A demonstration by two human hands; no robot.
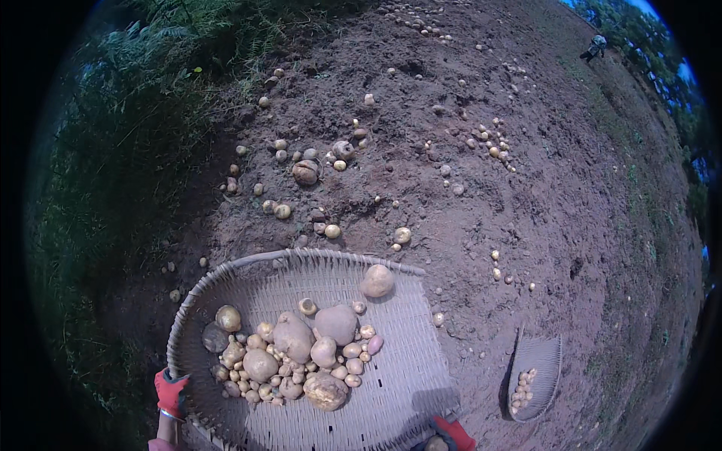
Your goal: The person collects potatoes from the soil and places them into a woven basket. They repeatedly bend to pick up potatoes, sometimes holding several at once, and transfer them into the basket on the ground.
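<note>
A wide woven scoop basket point(406, 338) lies before me, its bound rim curving round the far and left sides. My left hand point(172, 392), in a red and dark work glove, is closed on the basket's left rim. In the basket rests a heap of potatoes point(293, 338), from large to very small, with one large potato point(377, 281) apart near the far rim. My right hand point(453, 434), gloved the same way, is at the near right edge of the basket, partly cut off by the picture's border. Its fingers are around a potato point(436, 444).
Loose potatoes point(305, 172) lie scattered over the brown soil point(406, 180) beyond the basket. A smaller woven basket point(544, 361) with several potatoes stands to the right. Ferns and bushes point(113, 158) border the left. A person point(595, 47) is far off at upper right.
</note>
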